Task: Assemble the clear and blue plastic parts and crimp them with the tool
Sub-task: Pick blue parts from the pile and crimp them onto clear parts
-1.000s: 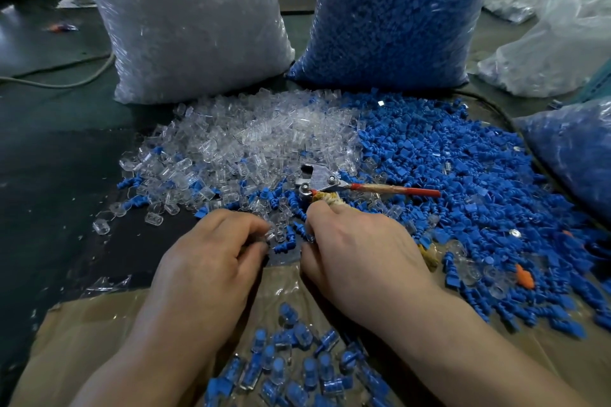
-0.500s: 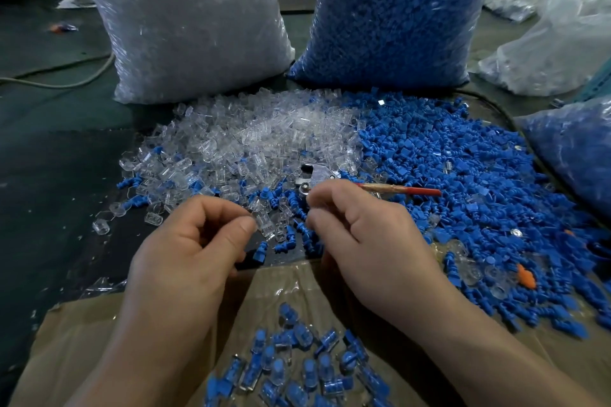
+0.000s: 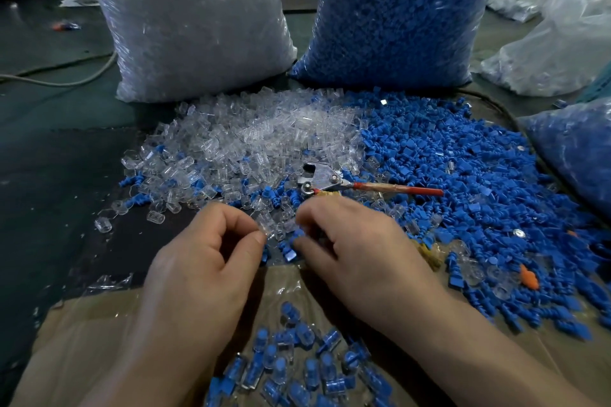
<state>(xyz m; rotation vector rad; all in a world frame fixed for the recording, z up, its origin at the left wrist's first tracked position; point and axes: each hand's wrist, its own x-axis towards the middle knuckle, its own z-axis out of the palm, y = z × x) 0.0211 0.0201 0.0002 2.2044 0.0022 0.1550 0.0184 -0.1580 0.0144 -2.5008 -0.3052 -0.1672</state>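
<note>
My left hand (image 3: 211, 261) pinches a clear plastic part (image 3: 270, 231) between thumb and forefinger. My right hand (image 3: 357, 251) is curled just to its right, fingertips holding a small blue part (image 3: 298, 234) against the clear one. The crimp tool (image 3: 320, 177) lies just beyond my right hand on the parts, with its metal head to the left and its red handle (image 3: 400, 189) pointing right. Its yellow-wrapped handle (image 3: 431, 258) runs under my right hand. A pile of clear parts (image 3: 264, 135) and a pile of blue parts (image 3: 463, 175) spread behind.
Several assembled clear-and-blue pieces (image 3: 297, 367) lie on brown cardboard (image 3: 82, 340) near me. A big bag of clear parts (image 3: 188, 23) and one of blue parts (image 3: 396, 10) stand at the back. Another blue bag (image 3: 582, 155) sits at the right, and a cable (image 3: 59, 76) at the left.
My right hand drew back from the tool's head, which now shows fully. Both hands moved together, fingertips meeting over the clear and blue parts. The tool stayed put.
</note>
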